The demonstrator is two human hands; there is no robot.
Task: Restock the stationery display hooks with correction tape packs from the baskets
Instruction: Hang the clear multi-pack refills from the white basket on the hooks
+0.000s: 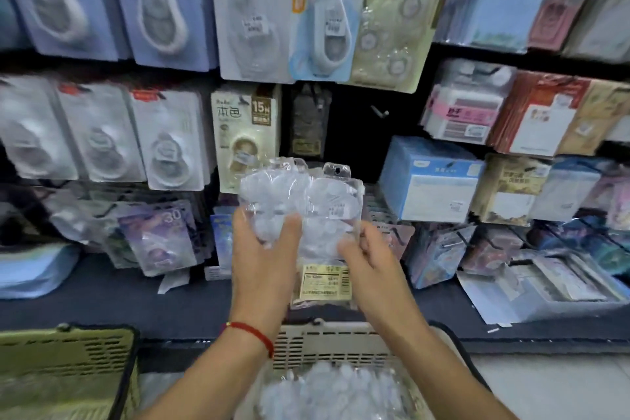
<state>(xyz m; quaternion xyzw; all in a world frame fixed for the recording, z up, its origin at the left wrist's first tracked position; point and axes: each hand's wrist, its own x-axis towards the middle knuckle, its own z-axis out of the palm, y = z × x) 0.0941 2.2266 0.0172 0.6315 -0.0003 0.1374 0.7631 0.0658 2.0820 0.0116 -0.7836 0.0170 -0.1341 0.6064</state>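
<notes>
Hands are gripping clear correction tape packs [306, 211] before the hooks: left hand [264, 249] fingers curled round one, right hand [366, 254] pinching another, above a beige basket [327, 341].

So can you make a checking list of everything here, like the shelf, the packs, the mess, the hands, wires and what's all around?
Surface: dark shelf ledge below the hooks.
Job's things: clear correction tape packs held up; more in the beige basket; one bare hook.
Clutter: green basket; loose packs lying on the ledge at right.
Grippers: left hand and right hand both grip the packs.
Cables: nothing seen.
Surroundings: hanging stationery, blue boxes.
</notes>
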